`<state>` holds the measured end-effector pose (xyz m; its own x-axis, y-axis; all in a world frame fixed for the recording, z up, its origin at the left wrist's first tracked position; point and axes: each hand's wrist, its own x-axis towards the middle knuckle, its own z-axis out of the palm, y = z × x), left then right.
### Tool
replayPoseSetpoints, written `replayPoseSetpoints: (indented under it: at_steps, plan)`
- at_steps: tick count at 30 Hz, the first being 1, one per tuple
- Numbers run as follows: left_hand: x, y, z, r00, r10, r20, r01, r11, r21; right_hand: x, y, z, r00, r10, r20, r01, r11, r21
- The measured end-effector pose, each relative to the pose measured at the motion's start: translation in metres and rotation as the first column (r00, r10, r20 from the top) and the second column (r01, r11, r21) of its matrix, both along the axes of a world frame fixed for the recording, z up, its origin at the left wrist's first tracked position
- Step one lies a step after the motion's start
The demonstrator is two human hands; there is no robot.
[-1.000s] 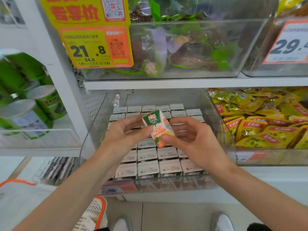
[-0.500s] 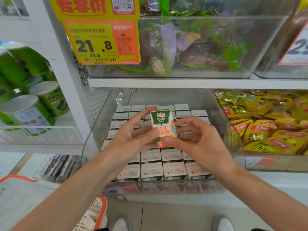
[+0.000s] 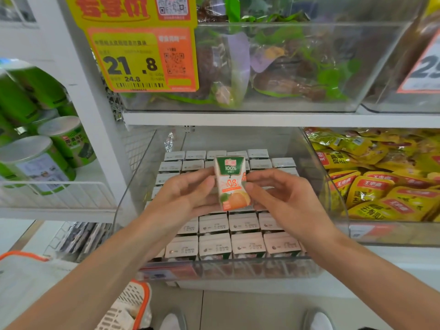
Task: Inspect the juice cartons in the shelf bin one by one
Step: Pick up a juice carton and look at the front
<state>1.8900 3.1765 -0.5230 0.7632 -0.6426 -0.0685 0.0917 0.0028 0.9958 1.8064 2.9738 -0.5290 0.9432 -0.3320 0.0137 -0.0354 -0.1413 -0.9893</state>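
You've got one juice carton (image 3: 232, 184) lifted clear above the middle of the bin (image 3: 238, 270), upright, printed front facing you. Your left hand (image 3: 183, 196) grips its left edge, thumb in front and fingers behind. Your right hand (image 3: 283, 198) pinches its right edge with the fingertips. Both hands are closed on it; neither is free.

Handling, as a judgement: a small sealed carton, probably light. The board walls are stiff enough but will dent if squeezed hard. The coated print looks slick. Hold it by the two narrow side edges, as you do now, and turn it between the fingertips to see the other faces. Keep pressure off the broad front and the top fold.

The packed cartons (image 3: 215, 246) fill the bin in tight rows, tops up, directly under the held one. With gaps that tight, pulling the next one likely needs a pinch on its top.

Hard to see:
- The back, base and top of the held carton are hidden.
- The date print on the tops in the bin is too blurred to read.
- Your hands cover the middle rows.
- The front wall of the bin blurs the fronts of the nearest row.
- A straw on the held carton: can't tell.
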Motion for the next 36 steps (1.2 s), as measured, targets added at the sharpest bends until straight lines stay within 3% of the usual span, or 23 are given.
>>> replayPoseSetpoints:
  at_steps: [3, 7, 12, 15, 18, 21, 24, 26, 28, 31, 33, 36]
  plan:
    - [0.002, 0.000, 0.000, 0.999, 0.020, 0.036, -0.020, 1.000, -0.005, 0.000, -0.002, 0.003, 0.998, 0.069, -0.009, -0.068, 0.997, 0.031]
    - [-0.001, -0.007, 0.001, 0.989, 0.047, 0.143, -0.065, 0.990, 0.122, -0.003, 0.002, 0.005, 0.979, 0.200, -0.021, -0.201, 0.980, -0.013]
    - [-0.005, -0.011, 0.003, 0.992, -0.032, 0.118, 0.011, 0.985, 0.173, -0.005, 0.000, 0.010, 0.955, 0.295, -0.020, -0.295, 0.955, -0.039]
    - [-0.005, -0.012, 0.003, 0.998, 0.029, 0.062, -0.034, 0.997, 0.073, -0.006, -0.001, 0.009, 0.965, 0.261, -0.015, -0.261, 0.959, -0.110]
    - [-0.004, -0.012, 0.004, 0.997, 0.073, -0.022, -0.074, 0.997, -0.012, -0.005, -0.004, 0.007, 0.987, 0.160, 0.026, -0.160, 0.987, -0.007]
    - [-0.003, -0.012, 0.003, 0.992, 0.127, -0.003, -0.127, 0.992, -0.002, -0.003, -0.008, 0.005, 0.994, 0.103, 0.044, -0.106, 0.993, 0.059]
    - [-0.001, -0.011, -0.001, 0.985, 0.167, 0.039, -0.168, 0.986, 0.020, -0.003, -0.005, 0.005, 0.984, 0.165, 0.063, -0.167, 0.985, 0.036]
    - [0.000, -0.010, 0.000, 0.981, 0.153, 0.119, -0.157, 0.987, 0.027, -0.003, -0.003, 0.006, 0.976, 0.190, 0.102, -0.186, 0.982, -0.044]
    - [0.002, -0.009, 0.001, 0.948, 0.142, 0.286, -0.160, 0.986, 0.037, -0.004, -0.003, 0.006, 0.972, 0.170, 0.163, -0.125, 0.960, -0.252]
    - [0.002, -0.010, -0.001, 0.869, 0.175, 0.463, -0.193, 0.981, -0.009, -0.005, -0.004, 0.003, 0.924, 0.178, 0.340, 0.060, 0.809, -0.585]
    - [0.002, -0.009, -0.003, 0.831, 0.209, 0.516, -0.222, 0.974, -0.038, -0.006, -0.004, 0.000, 0.886, 0.206, 0.416, 0.136, 0.742, -0.657]
    - [0.003, -0.008, -0.005, 0.770, 0.223, 0.597, -0.244, 0.969, -0.047, -0.007, -0.002, -0.002, 0.870, 0.217, 0.444, 0.162, 0.723, -0.671]
